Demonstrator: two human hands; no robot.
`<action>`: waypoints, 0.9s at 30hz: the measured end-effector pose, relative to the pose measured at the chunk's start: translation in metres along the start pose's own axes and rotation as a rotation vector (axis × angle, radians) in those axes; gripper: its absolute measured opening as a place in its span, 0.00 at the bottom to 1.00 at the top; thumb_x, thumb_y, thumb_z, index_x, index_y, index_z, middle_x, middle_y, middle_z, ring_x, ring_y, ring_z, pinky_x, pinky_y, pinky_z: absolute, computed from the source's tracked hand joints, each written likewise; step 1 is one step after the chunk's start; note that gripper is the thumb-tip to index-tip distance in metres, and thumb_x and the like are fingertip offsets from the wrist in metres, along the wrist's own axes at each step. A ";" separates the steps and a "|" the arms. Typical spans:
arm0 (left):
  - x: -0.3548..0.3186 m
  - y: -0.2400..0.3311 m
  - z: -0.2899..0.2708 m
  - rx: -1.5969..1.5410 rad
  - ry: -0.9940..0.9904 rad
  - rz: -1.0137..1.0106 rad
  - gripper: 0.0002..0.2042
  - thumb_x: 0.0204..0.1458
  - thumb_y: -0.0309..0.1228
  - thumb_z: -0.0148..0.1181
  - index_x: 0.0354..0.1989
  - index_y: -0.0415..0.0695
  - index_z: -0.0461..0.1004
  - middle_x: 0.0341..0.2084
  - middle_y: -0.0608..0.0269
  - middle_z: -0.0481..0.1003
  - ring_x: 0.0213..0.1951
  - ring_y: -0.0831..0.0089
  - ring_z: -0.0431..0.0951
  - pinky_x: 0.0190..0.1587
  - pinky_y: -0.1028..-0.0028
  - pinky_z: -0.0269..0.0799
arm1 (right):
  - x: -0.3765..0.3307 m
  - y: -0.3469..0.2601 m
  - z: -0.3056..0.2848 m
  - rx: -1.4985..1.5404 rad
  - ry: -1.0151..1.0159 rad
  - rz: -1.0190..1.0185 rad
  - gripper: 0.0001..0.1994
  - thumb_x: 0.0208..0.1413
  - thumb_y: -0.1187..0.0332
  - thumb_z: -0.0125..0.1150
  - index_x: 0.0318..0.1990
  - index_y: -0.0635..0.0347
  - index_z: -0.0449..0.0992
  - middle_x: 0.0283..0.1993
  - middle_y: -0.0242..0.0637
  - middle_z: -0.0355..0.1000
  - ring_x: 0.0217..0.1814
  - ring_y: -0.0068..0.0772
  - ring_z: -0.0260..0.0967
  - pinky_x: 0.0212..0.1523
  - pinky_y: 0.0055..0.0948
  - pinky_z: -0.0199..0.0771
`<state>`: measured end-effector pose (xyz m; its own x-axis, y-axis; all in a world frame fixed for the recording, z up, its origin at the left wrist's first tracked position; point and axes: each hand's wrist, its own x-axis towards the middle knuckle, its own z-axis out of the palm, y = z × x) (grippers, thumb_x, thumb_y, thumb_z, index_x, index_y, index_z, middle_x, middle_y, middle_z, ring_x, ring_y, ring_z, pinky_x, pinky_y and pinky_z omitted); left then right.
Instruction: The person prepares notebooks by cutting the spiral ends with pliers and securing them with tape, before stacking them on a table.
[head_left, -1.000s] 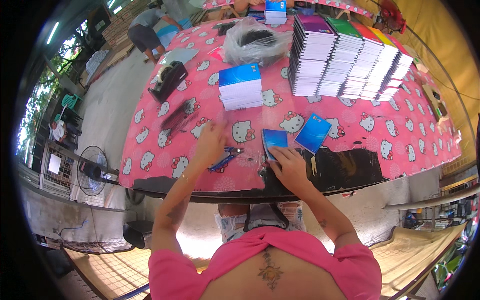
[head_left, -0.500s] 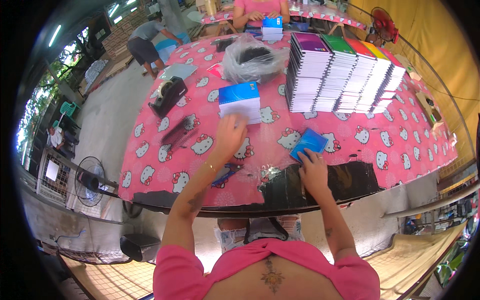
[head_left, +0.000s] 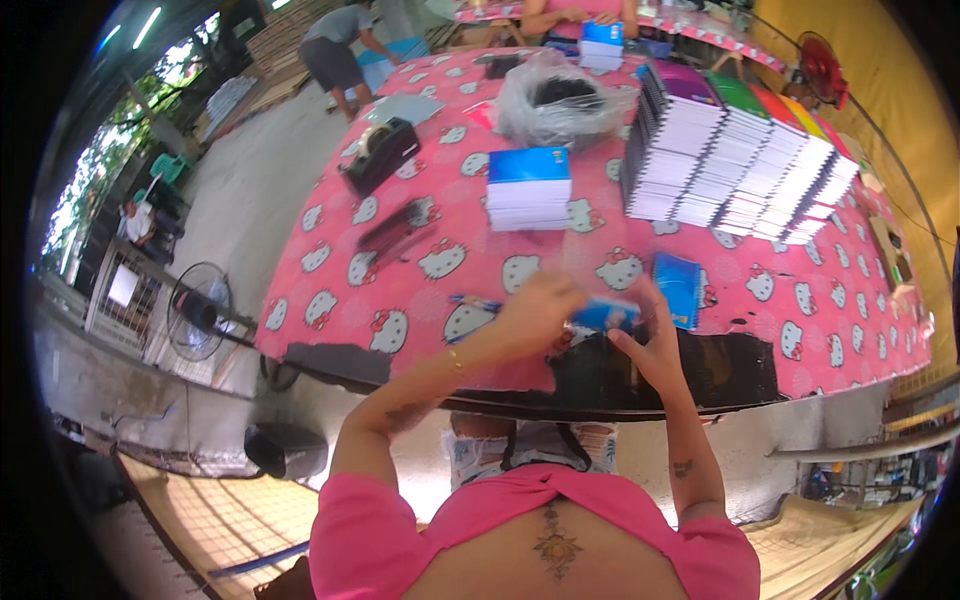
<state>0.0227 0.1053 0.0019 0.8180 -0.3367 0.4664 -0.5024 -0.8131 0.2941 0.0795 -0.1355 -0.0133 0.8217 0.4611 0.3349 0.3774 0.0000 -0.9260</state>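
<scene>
My left hand (head_left: 538, 308) and my right hand (head_left: 650, 338) meet at the near edge of the pink patterned table (head_left: 420, 180). Between them they hold a small blue booklet (head_left: 603, 316), blurred by motion. A second blue booklet (head_left: 678, 289) lies flat just right of my right hand. A short stack of blue-topped booklets (head_left: 529, 188) stands farther back, in the middle of the table. A blue pen (head_left: 474, 302) lies left of my left hand.
Rows of tall notebook stacks with coloured covers (head_left: 740, 160) fill the back right. A plastic bag (head_left: 555, 100), a black tape dispenser (head_left: 380, 155) and a dark flat object (head_left: 398, 226) sit behind. People work at the far end. A floor fan (head_left: 198, 312) stands left.
My left hand reached out to the blue-topped stack, then came back to the near edge. Both hands now hold a blue booklet together; the view has tilted.
</scene>
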 end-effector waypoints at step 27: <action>-0.053 0.021 -0.026 -0.291 0.246 -0.490 0.11 0.57 0.26 0.62 0.48 0.42 0.80 0.31 0.57 0.78 0.30 0.64 0.78 0.32 0.70 0.70 | -0.003 0.037 0.022 0.085 -0.183 0.169 0.12 0.59 0.74 0.64 0.50 0.65 0.79 0.43 0.31 0.79 0.46 0.21 0.71 0.50 0.24 0.69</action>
<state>-0.0381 0.1186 0.0050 0.9017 0.1903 0.3883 -0.1692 -0.6711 0.7218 0.0821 -0.1173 -0.0524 0.7761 0.6138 0.1446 0.1979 -0.0195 -0.9800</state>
